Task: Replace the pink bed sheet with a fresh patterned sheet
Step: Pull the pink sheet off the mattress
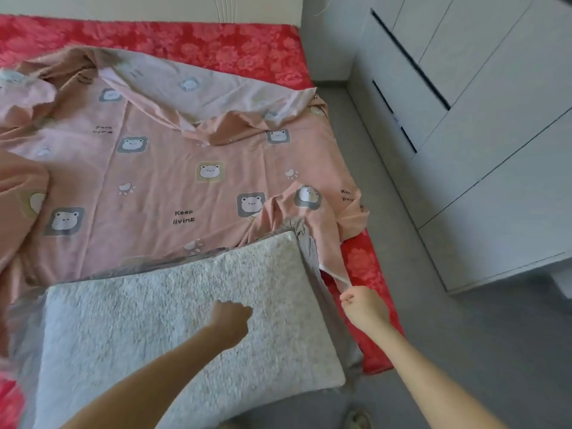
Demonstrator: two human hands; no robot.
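Observation:
A pink sheet printed with bear faces and "Keep living" (161, 181) lies loosely spread and rumpled across a bed with a red flowered cover (198, 41). Its far edge is folded back, showing the paler underside. My right hand (363, 305) pinches a corner of this sheet at the bed's right edge, and the cloth runs taut up from my fingers. My left hand (232, 318) hovers as a loose fist over a grey fluffy pillow (173, 329) that lies on the near part of the bed; whether it touches the pillow is unclear.
A grey cloth (306, 243) lies under the pillow and shows along its edges. White cabinets with drawers (464, 119) stand to the right, across a narrow strip of grey floor (433, 351). A light headboard (154, 7) runs along the far side.

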